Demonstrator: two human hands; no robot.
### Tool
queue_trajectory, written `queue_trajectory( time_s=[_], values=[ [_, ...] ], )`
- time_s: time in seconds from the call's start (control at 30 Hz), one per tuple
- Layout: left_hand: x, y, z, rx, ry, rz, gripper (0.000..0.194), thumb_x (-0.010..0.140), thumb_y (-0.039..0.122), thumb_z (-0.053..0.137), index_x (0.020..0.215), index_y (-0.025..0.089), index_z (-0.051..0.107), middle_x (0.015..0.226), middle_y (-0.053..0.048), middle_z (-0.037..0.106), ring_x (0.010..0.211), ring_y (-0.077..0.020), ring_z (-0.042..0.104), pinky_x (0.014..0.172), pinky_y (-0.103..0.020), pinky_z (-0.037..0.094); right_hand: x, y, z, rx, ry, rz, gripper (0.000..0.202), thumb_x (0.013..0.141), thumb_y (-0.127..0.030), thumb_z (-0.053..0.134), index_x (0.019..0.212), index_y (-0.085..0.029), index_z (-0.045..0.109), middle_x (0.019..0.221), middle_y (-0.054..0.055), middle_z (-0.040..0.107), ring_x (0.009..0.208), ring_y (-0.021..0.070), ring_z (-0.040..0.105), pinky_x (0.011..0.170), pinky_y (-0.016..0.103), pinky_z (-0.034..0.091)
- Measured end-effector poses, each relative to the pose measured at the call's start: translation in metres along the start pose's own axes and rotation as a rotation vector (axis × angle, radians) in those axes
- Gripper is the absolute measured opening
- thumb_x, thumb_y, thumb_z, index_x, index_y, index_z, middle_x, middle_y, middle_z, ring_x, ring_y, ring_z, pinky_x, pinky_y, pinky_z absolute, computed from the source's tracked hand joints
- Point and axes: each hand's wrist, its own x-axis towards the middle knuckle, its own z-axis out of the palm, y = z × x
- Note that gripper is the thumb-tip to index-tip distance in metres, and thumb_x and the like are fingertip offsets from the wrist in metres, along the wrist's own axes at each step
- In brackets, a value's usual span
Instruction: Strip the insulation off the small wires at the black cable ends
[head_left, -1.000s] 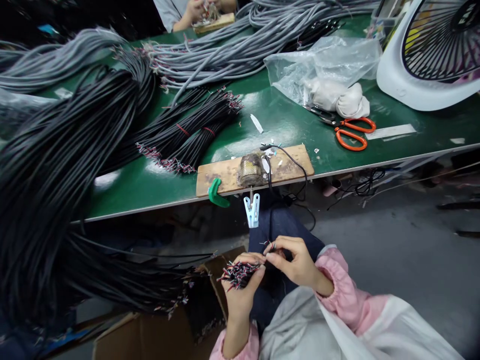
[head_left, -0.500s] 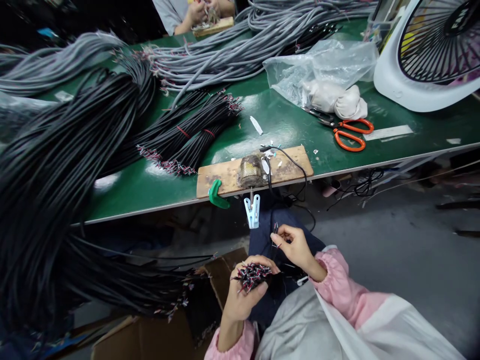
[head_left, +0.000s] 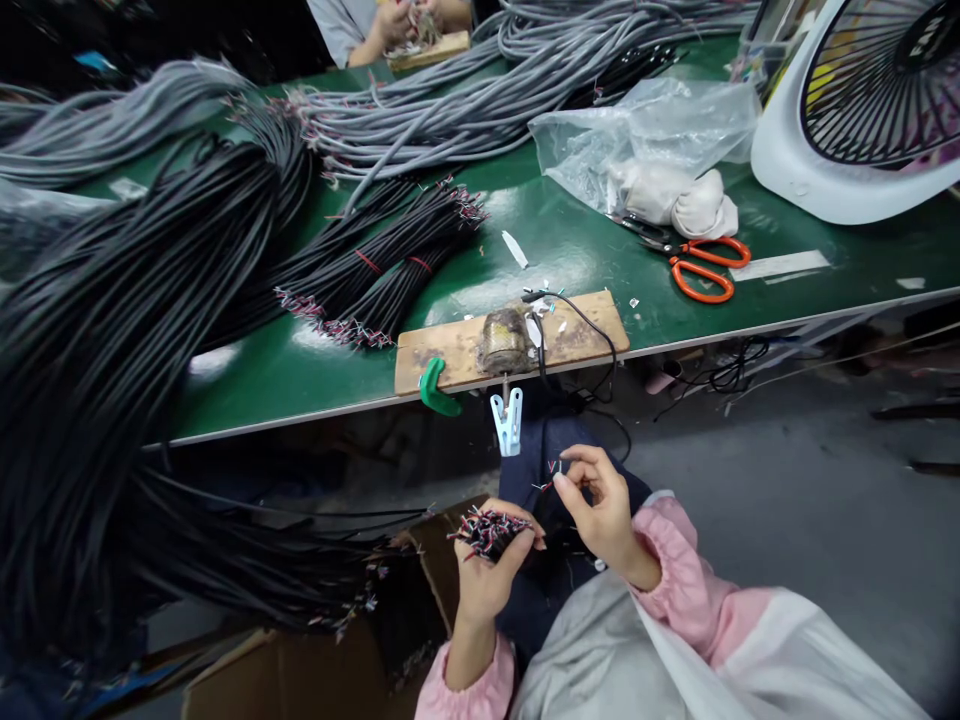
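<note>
A thick bundle of black cables (head_left: 491, 533) with red and white wire ends pointing up is wrapped in my left hand (head_left: 487, 580), over my lap. To its right, my right hand (head_left: 604, 510) pinches thin black cables (head_left: 551, 478) with red and white tips between thumb and index finger. Just above the hands, a light blue clip (head_left: 507, 422) hangs from a small motor (head_left: 504, 340). That motor sits on a wooden board (head_left: 585, 335) at the table edge, beside a green clamp (head_left: 435, 388).
Black cables (head_left: 135, 260) drape off the green table (head_left: 337, 385) at left, above a cardboard box (head_left: 300, 675). Grey cables (head_left: 450, 110) lie behind. At right are orange-handled scissors (head_left: 705, 268), a plastic bag (head_left: 645, 120) and a white fan (head_left: 795, 170). A person's hands (head_left: 409, 22) show across the table.
My left hand has tilted the bundle and shifted it slightly left and up. My right hand has moved slightly right, and its finger pose has changed around the thin cables.
</note>
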Motion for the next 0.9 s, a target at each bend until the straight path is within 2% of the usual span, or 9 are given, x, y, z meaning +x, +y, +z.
queue_trajectory(
  time_s=[0.1, 0.23, 0.33, 0.43, 0.57, 0.7, 0.8, 0.9],
  values=[
    [0.0, 0.004, 0.004, 0.039, 0.035, -0.022, 0.008, 0.086, 0.022, 0.078, 0.083, 0.019, 0.07, 0.069, 0.0, 0.072, 0.053, -0.0129, 0.066, 0.051, -0.021, 0.054, -0.003, -0.005, -0.002, -0.044, -0.006, -0.066, 0.013, 0.092, -0.018, 0.063, 0.104, -0.021, 0.064, 0.06, -0.007, 0.055, 0.05, 0.0098, 0.051, 0.052, 0.02, 0.045],
    [-0.002, 0.01, 0.012, 0.07, 0.071, -0.017, 0.015, 0.082, 0.026, 0.081, 0.08, 0.019, 0.067, 0.063, 0.002, 0.068, 0.046, -0.0128, 0.063, 0.044, -0.021, 0.052, -0.01, -0.008, -0.003, -0.012, -0.027, -0.118, 0.023, 0.094, -0.016, 0.06, 0.117, -0.022, 0.062, 0.068, -0.004, 0.064, 0.056, 0.0114, 0.062, 0.059, 0.022, 0.053],
    [-0.003, 0.013, 0.014, 0.101, 0.112, 0.014, 0.015, 0.082, 0.025, 0.08, 0.077, 0.019, 0.067, 0.059, 0.003, 0.066, 0.044, -0.0133, 0.064, 0.044, -0.022, 0.054, -0.013, -0.007, -0.002, 0.103, -0.118, -0.068, 0.029, 0.096, -0.019, 0.059, 0.124, -0.022, 0.057, 0.083, 0.002, 0.072, 0.066, 0.0143, 0.072, 0.066, 0.025, 0.06],
    [-0.005, 0.015, 0.013, 0.107, 0.143, 0.058, 0.013, 0.083, 0.02, 0.079, 0.077, 0.02, 0.067, 0.061, 0.004, 0.068, 0.046, -0.0143, 0.067, 0.049, -0.023, 0.057, -0.012, -0.005, -0.001, 0.168, -0.189, 0.0, 0.022, 0.098, -0.024, 0.059, 0.119, -0.019, 0.059, 0.092, 0.007, 0.074, 0.072, 0.0173, 0.076, 0.068, 0.028, 0.062],
    [-0.011, 0.018, 0.008, 0.125, 0.085, 0.066, 0.012, 0.083, 0.014, 0.077, 0.079, 0.021, 0.069, 0.063, 0.004, 0.069, 0.05, -0.0147, 0.07, 0.052, -0.023, 0.057, -0.009, -0.006, -0.001, 0.1, -0.21, -0.022, 0.012, 0.096, -0.026, 0.06, 0.104, -0.018, 0.065, 0.088, 0.007, 0.072, 0.071, 0.0164, 0.072, 0.066, 0.026, 0.06],
    [-0.017, 0.021, 0.006, 0.235, 0.008, 0.085, 0.016, 0.082, 0.011, 0.077, 0.076, 0.022, 0.068, 0.058, 0.006, 0.067, 0.046, -0.0112, 0.065, 0.051, -0.019, 0.053, -0.008, -0.012, -0.003, 0.13, -0.269, -0.027, 0.028, 0.088, -0.023, 0.067, 0.115, -0.017, 0.062, 0.091, 0.006, 0.072, 0.07, 0.0148, 0.068, 0.064, 0.024, 0.057],
    [-0.017, 0.023, 0.007, 0.289, 0.002, 0.091, 0.017, 0.08, 0.011, 0.078, 0.073, 0.022, 0.067, 0.057, 0.007, 0.066, 0.046, -0.01, 0.064, 0.052, -0.018, 0.052, -0.008, -0.017, -0.006, 0.15, -0.317, 0.009, 0.025, 0.087, -0.02, 0.068, 0.112, -0.017, 0.064, 0.083, 0.004, 0.073, 0.071, 0.015, 0.069, 0.067, 0.024, 0.057],
    [-0.016, 0.023, 0.009, 0.25, -0.003, 0.091, 0.015, 0.081, 0.012, 0.077, 0.075, 0.022, 0.068, 0.059, 0.007, 0.066, 0.045, -0.01, 0.063, 0.05, -0.018, 0.052, -0.009, -0.02, -0.008, 0.124, -0.299, -0.008, 0.025, 0.086, -0.017, 0.069, 0.111, -0.017, 0.066, 0.082, 0.003, 0.073, 0.073, 0.0154, 0.069, 0.071, 0.025, 0.057]
  ],
)
